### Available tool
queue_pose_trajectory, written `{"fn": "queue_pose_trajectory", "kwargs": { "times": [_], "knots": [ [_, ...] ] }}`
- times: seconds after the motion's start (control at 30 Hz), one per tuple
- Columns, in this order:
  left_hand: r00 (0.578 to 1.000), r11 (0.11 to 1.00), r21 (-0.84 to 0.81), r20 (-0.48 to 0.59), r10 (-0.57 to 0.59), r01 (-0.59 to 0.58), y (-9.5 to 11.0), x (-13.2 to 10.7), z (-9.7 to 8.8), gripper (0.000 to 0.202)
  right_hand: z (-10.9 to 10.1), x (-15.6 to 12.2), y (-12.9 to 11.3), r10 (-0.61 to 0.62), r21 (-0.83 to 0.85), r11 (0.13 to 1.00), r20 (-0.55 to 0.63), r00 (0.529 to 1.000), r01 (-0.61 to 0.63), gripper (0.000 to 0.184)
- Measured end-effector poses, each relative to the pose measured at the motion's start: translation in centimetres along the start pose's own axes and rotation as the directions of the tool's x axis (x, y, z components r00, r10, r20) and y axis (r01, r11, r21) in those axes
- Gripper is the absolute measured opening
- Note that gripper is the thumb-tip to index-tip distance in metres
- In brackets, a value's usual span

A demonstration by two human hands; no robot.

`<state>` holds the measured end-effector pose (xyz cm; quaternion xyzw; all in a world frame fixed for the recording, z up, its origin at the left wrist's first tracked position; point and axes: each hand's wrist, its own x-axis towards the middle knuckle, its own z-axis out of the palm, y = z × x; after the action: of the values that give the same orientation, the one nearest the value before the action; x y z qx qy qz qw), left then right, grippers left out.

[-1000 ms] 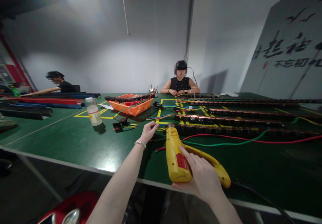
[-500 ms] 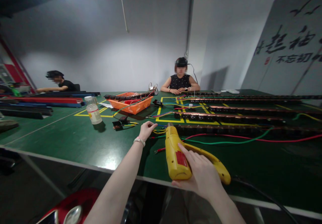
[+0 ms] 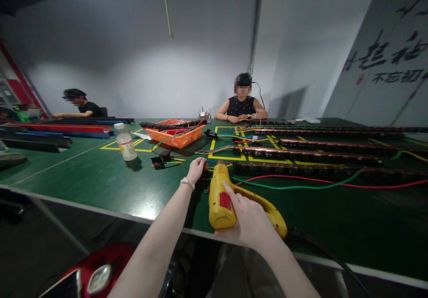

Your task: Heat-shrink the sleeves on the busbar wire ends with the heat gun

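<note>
My right hand [image 3: 249, 217] is wrapped around a yellow heat gun [image 3: 221, 202] with a red label, its nozzle pointing away from me over the table. Just left of the nozzle, my left hand [image 3: 196, 169] pinches thin wires, a blue one [image 3: 210, 162] among them. These wires lead toward the left end of the nearest long black strip [image 3: 287, 169]. The heat gun's body hides part of them. A green wire [image 3: 301, 187] and a red wire [image 3: 321, 179] run rightward behind the gun.
Several more strips [image 3: 301, 156] lie across the green table [image 3: 100, 195]. Left of centre are a plastic bottle [image 3: 126, 144], an orange basket [image 3: 182, 139] and a small black part [image 3: 162, 159] with wires. One person [image 3: 242, 106] sits opposite, another [image 3: 88, 109] at far left. A power cord [image 3: 327, 249] trails right.
The heat gun has moved left in my right hand, its nozzle coming nearer my left fingers. My left hand has stayed at the wires. The view has shifted slightly.
</note>
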<state>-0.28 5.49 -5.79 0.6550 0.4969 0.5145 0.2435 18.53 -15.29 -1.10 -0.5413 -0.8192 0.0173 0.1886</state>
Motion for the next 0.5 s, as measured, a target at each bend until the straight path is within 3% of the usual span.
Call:
{"fn": "queue_pose_trajectory", "kwargs": {
  "times": [0.23, 0.33, 0.5],
  "knots": [
    [1.000, 0.999, -0.016, 0.001, -0.031, 0.031, -0.5, 0.5, -0.5, 0.033, 1.7, 1.6, -2.4, -0.130, -0.132, 0.984, -0.060, 0.990, 0.122, 0.104],
    [0.997, 0.994, -0.071, 0.016, -0.078, 0.079, -0.7, 0.7, -0.7, 0.037, 1.9, 1.8, -2.9, -0.146, -0.158, 0.978, -0.062, 0.987, 0.134, 0.099],
    [0.997, 0.995, -0.072, 0.029, -0.065, 0.067, -0.6, 0.6, -1.0, 0.037, 2.1, 2.4, -2.9, -0.146, -0.138, 0.981, -0.065, 0.987, 0.136, 0.100]
  ]
}}
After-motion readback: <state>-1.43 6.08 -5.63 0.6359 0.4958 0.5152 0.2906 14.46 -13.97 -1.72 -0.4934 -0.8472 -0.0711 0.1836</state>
